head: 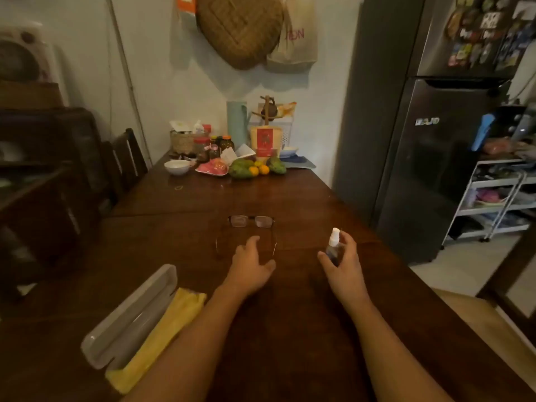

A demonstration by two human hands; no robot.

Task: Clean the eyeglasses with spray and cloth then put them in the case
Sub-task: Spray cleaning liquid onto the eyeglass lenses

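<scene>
— What lies at the left of the table (290, 329)?

— A grey case (130, 317), open, at the near left edge. A yellow cloth (165, 332) lies along its right side, touching it. No writing shows on either.

— And the eyeglasses (251, 221)?

— Flat on the table at mid-width, lenses away from the person, both arms unfolded toward them. The left hand (251, 265) sits palm down between those arms, its grip spread and loose, closed on nothing. I cannot tell whether it touches the frame.

— Further right?

— The right hand (343, 262) holds a small spray bottle (333, 245) upright above the table, its grip curled round the body, white nozzle at the top. The label is too small to read.

— Any writing that can be read?

— On the wall, a tote bag (293, 36) shows red letters ending in "ON"; a woven tray (240, 27) hides the rest. A red packet (264, 142) at the table's far end has print, too blurred to read. The dark fridge (420, 169) on the right carries a silver badge (427, 121) I cannot make out, and magnets (478, 33) crowd its upper door.
</scene>
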